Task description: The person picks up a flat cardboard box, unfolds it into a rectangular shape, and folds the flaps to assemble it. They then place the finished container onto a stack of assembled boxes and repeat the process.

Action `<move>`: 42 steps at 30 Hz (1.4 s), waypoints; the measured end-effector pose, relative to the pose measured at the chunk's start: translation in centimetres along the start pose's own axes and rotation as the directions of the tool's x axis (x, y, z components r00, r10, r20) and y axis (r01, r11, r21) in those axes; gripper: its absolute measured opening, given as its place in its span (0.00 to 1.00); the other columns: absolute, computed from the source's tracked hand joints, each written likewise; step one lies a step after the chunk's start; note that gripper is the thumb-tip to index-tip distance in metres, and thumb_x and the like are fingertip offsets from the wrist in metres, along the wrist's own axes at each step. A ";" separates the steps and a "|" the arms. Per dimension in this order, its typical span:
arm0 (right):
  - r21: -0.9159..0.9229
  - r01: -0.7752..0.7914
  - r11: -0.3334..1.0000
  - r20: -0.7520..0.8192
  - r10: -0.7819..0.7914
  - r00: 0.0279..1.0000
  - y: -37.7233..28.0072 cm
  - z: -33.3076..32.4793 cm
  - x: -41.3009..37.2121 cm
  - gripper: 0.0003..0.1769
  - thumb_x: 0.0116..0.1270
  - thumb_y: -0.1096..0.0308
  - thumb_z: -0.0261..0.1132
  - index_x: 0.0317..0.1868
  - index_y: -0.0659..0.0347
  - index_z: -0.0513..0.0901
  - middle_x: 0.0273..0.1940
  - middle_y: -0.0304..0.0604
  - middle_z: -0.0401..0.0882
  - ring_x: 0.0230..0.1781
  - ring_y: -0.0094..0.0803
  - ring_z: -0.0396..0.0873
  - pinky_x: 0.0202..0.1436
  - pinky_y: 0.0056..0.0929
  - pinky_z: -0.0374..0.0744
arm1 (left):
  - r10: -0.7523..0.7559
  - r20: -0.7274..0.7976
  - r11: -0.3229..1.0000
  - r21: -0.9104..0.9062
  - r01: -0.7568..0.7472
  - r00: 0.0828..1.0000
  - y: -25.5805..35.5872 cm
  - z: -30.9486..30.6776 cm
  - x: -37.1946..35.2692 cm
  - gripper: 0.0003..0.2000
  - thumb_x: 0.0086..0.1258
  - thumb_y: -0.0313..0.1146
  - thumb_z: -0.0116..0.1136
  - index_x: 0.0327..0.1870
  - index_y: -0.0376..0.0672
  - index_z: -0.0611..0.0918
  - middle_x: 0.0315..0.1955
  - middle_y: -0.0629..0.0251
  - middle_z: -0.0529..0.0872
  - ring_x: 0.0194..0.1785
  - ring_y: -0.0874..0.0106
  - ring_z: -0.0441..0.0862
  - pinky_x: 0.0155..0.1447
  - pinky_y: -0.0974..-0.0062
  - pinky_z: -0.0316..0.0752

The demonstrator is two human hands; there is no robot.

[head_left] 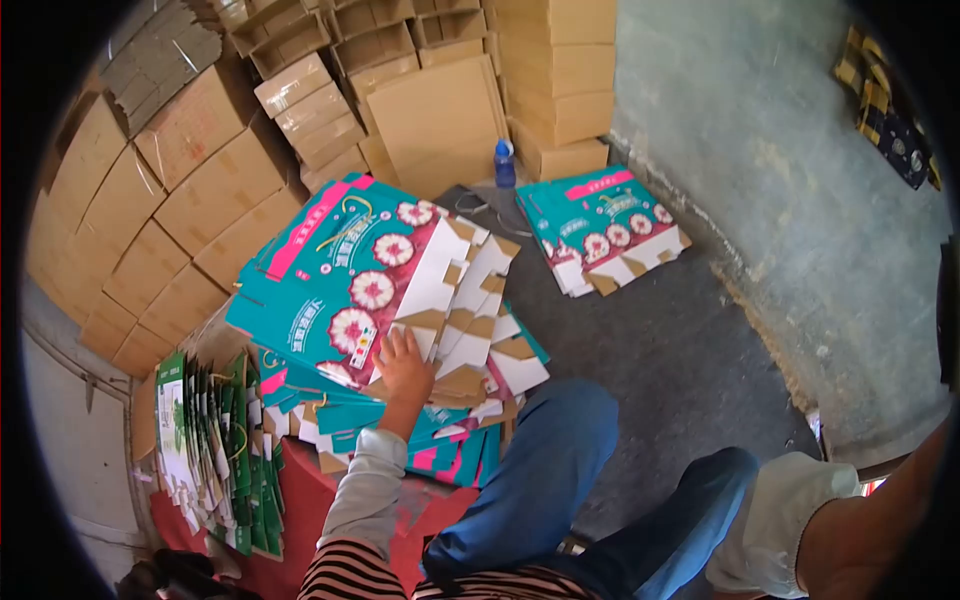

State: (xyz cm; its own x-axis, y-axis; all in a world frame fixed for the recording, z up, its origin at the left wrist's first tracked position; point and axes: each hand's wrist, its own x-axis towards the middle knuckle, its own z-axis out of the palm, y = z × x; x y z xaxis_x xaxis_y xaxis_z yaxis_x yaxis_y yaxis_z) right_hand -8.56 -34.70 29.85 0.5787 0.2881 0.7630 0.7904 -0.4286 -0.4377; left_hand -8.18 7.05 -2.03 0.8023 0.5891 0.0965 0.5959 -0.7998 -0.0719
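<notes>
My left hand (405,370) lies on the near edge of a tall stack of flat, folded teal cartons (330,270) with pink bands and pictures of round white-and-red pieces. Its fingers are stretched out and spread over the printed face, by the white and brown end flaps (465,300). At the lower right edge only the wrist side of my right hand (870,535) shows, past a pale sleeve cuff. Its fingers are out of sight, so what it touches cannot be seen. A smaller pile of the same teal cartons (600,225) rests on the dark floor by the wall.
Brown cardboard boxes (210,170) are piled along the left and back. A blue bottle (504,165) stands before them. Green flattened cartons (215,450) lean together at the left, beside red material (310,500). A grey wall (740,130) bounds the right; my bent knees are in front.
</notes>
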 end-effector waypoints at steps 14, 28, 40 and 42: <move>0.185 -0.530 0.828 0.224 0.489 0.843 3.9 1.2 -7.6 0.34 0.64 0.65 0.62 0.70 0.60 0.63 0.68 0.50 0.64 0.68 0.41 0.65 0.67 0.41 0.66 | 0.242 -0.747 0.844 -0.153 -0.514 0.619 -5.7 -11.2 5.7 0.21 0.58 0.23 0.56 0.57 0.41 0.78 0.40 0.52 0.83 0.42 0.53 0.79 0.49 0.61 0.75; -0.070 -0.204 0.976 0.215 0.215 0.953 5.4 -0.8 -6.5 0.29 0.65 0.65 0.64 0.65 0.64 0.68 0.64 0.54 0.69 0.63 0.48 0.70 0.62 0.37 0.71 | -0.011 -0.753 0.171 -0.650 -0.741 0.658 11.0 -36.6 3.8 0.20 0.71 0.46 0.54 0.38 0.33 0.81 0.19 0.61 0.79 0.26 0.76 0.71 0.34 0.71 0.71; -0.529 -0.400 0.748 0.221 0.576 0.787 7.8 -7.8 -10.2 0.26 0.65 0.56 0.63 0.59 0.60 0.74 0.44 0.58 0.81 0.46 0.50 0.80 0.50 0.41 0.77 | 0.903 -0.365 -0.228 -0.856 -0.464 0.229 27.3 -37.4 -4.9 0.19 0.70 0.46 0.56 0.46 0.36 0.81 0.31 0.72 0.82 0.34 0.82 0.74 0.37 0.78 0.73; -0.352 -0.450 0.821 0.268 0.549 0.792 8.9 -9.0 -13.2 0.20 0.65 0.59 0.62 0.56 0.57 0.78 0.40 0.56 0.82 0.43 0.48 0.82 0.46 0.39 0.78 | 0.959 -0.255 -0.200 -0.919 -0.340 0.123 29.1 -36.3 -4.9 0.20 0.71 0.46 0.55 0.54 0.40 0.78 0.40 0.69 0.83 0.38 0.79 0.78 0.41 0.78 0.75</move>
State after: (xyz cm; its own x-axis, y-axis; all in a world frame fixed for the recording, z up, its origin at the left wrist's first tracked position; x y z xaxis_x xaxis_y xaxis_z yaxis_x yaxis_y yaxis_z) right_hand -10.97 -50.00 20.10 0.9459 0.2227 0.2359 0.3177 -0.7827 -0.5352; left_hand 3.94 -23.29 31.43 0.6617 -0.7237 0.1961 -0.4245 -0.1460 0.8936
